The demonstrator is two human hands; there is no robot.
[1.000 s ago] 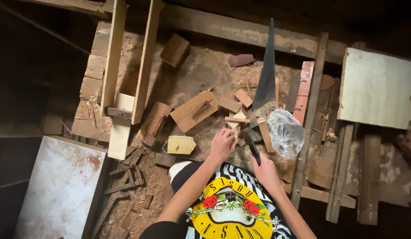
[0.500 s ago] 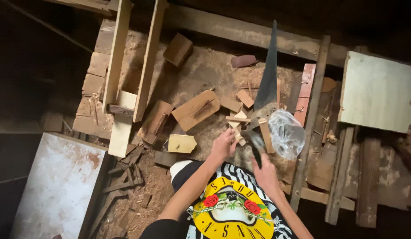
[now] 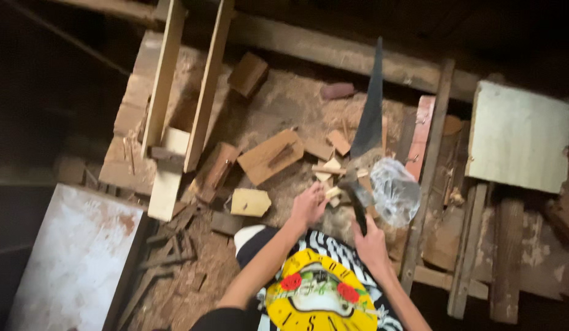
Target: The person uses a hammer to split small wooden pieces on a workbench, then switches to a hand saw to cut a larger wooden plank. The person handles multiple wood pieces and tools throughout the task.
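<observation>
Left hand (image 3: pixel 309 205) nudged toward wood scraps (image 3: pixel 329 178) — hammer (image 3: pixel 357 199) unmoved.

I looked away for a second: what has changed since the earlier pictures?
Very little. The right hand still grips the hammer over the small wood scraps, and the left hand stays at them. Saw, plastic bag and blocks lie unmoved.

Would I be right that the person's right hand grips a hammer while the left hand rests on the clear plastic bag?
Not quite: in the head view the left hand rests on small wood offcuts, not the plastic bag. The right hand does grip the hammer.
</observation>
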